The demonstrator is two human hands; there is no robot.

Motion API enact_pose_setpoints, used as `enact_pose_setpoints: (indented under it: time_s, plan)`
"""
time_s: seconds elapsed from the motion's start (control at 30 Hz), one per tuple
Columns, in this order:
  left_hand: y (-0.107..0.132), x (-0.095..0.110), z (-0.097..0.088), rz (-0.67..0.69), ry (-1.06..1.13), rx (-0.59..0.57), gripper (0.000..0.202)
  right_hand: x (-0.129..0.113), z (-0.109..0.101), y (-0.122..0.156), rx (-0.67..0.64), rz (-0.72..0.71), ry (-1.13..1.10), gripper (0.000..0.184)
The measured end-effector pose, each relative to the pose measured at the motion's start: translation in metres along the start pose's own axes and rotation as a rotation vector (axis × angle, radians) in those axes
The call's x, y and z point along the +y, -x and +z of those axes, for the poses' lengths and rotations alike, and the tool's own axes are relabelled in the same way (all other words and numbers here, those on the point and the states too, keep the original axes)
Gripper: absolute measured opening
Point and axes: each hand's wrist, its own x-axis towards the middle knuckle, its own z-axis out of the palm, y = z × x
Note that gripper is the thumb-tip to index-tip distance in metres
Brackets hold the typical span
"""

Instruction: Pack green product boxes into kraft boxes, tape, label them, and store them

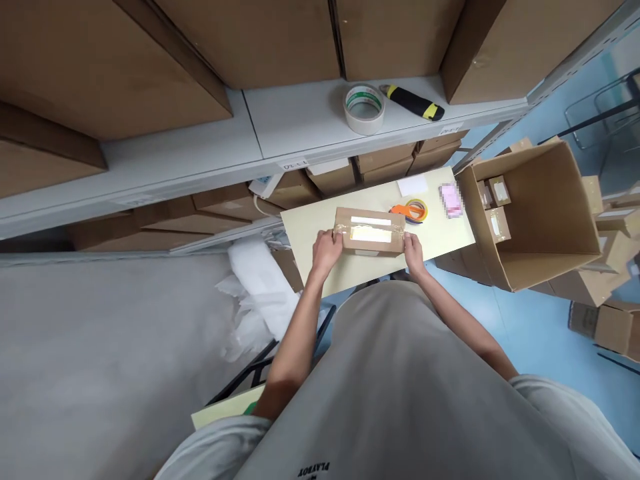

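Observation:
A small brown cardboard box [345,219] with clear tape and white labels is held between both hands, over the pale yellow tabletop [320,263]. My left hand [327,252] grips its left end, thumb up on the taped edge. At the opposite end, my right hand [413,253] is closed on the box's right edge. Just behind the box lie orange-handled scissors [399,210] beside a yellow roll of tape [424,212]. The undersides of the box and the fingers beneath it are hidden.
A large open carton [545,220] with several small boxes stands right of the table. On the shelf above sit a white tape roll [364,123] and a black-and-yellow utility knife [413,102]. White wrapping material [263,283] lies at left. A pixelated pink item [451,201] rests on the table.

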Motion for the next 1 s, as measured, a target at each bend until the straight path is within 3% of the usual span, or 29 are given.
enact_pose_setpoints:
  time_s: [0.1, 0.27, 0.37, 0.5, 0.7, 0.9, 1.0]
  plan:
    - [0.027, -0.014, 0.027, -0.051, 0.025, -0.124, 0.06, -0.001, -0.013, -0.012, 0.132, -0.047, 0.122, 0.057]
    - [0.035, -0.014, 0.05, -0.052, 0.162, -0.121, 0.065, -0.005, -0.029, -0.047, 0.026, -0.052, 0.233, 0.043]
    - [0.021, -0.008, 0.056, -0.087, 0.381, -0.114, 0.073, -0.006, -0.028, -0.067, -0.1, -0.027, 0.218, 0.049]
    - [0.009, -0.007, 0.064, -0.061, 0.636, -0.17, 0.078, 0.0, -0.02, -0.077, -0.255, -0.083, 0.156, 0.076]
    - [0.01, -0.014, 0.072, -0.034, 0.777, -0.178, 0.091, 0.014, -0.022, -0.087, -0.35, -0.159, 0.174, 0.102]
    - [0.014, -0.023, 0.074, -0.057, 0.809, -0.193, 0.096, 0.015, -0.04, -0.094, -0.488, -0.086, 0.195, 0.096]
    - [0.023, -0.037, 0.071, -0.039, 0.783, -0.224, 0.096, 0.014, -0.052, -0.086, -0.575, -0.152, 0.162, 0.095]
